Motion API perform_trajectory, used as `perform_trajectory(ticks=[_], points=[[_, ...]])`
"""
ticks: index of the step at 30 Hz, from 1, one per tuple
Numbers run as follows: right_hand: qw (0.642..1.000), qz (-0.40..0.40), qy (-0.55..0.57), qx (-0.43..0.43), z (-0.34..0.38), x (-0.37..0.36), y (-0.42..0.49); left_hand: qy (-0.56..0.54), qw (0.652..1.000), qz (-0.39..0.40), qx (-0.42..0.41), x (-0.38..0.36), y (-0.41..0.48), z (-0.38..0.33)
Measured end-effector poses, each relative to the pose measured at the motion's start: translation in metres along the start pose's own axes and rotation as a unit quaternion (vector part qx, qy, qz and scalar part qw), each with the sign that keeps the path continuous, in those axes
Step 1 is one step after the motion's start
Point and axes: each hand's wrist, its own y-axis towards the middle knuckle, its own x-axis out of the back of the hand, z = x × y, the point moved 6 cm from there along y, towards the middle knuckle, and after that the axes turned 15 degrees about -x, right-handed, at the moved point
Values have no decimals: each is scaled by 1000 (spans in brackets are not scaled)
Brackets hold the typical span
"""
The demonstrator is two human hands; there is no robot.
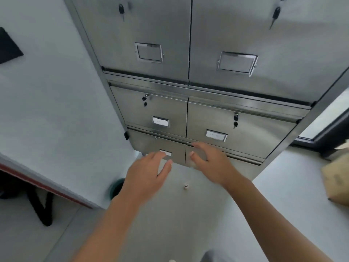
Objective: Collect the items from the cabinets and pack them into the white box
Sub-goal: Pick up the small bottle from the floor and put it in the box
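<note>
A brushed stainless-steel cabinet point(188, 103) stands far centre. It has two tall doors above four drawers in two rows, and four black-headed keys point(276, 13) hang from its locks. The left hand point(149, 173) and right hand point(209, 161) are apart with fingers spread, holding nothing, at the bottom drawer row point(143, 144); whether they touch it is unclear.

Cabinet point(226, 31): brushed steel, satin sheen, soft blurred reflections.
Label holder point(237, 63), 1 o'clock: brighter polished metal frame.
Key head point(277, 11), 1 o'clock: black plastic.
Wall point(47, 110), 9 o'clock: white, matt, smooth.
Box point(338, 178), 3 o'clock: brown cardboard, matt.
Floor point(179, 214), 6 o'clock: pale grey, smooth.
</note>
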Motion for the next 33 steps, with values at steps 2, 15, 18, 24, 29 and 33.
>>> perform_trajectory(ticks=[2,15,18,24,29,33], points=[[1000,-10,6,-19,-4,1,23,-8,1000,12,-13,-6,30,13],[993,1,57,-105,-28,-15,200,-3,995,83,-48,-68,193,87],[988,-7,77,-136,-40,-26,218,-16,992,109,-57,-89,213,102],[965,-41,105,-237,-87,-70,229,-35,978,172,-117,-153,237,139],[940,-62,112,-316,-137,-149,222,-56,956,235,-164,-234,221,187],[921,-54,129,-364,-174,-234,216,-50,941,276,-187,-298,198,222]])
